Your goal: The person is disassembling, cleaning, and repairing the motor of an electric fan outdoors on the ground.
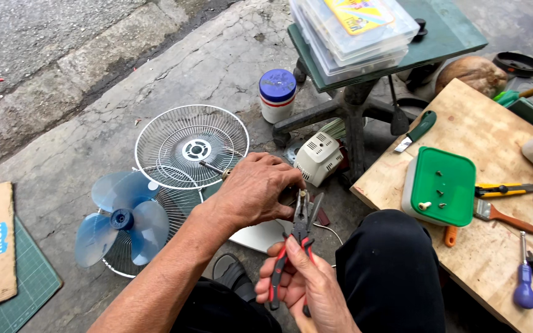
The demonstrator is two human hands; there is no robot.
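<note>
My right hand point(300, 280) grips the red-handled pliers point(297, 237) upright so my left hand point(260, 188) fingers pinch a small part at the tip, fan guard point(189, 145) at ten o'clock.

The pliers point(300, 231) have dull grey metal jaws and red-and-black rubbery grips. The fan blade point(120, 223) is translucent blue plastic with a glossy sheen, and the fan guard point(191, 147) is thin white-coated wire. The board point(495, 259) is pale raw wood, scuffed and matt, over rough cracked concrete pavement point(174, 68).
</note>
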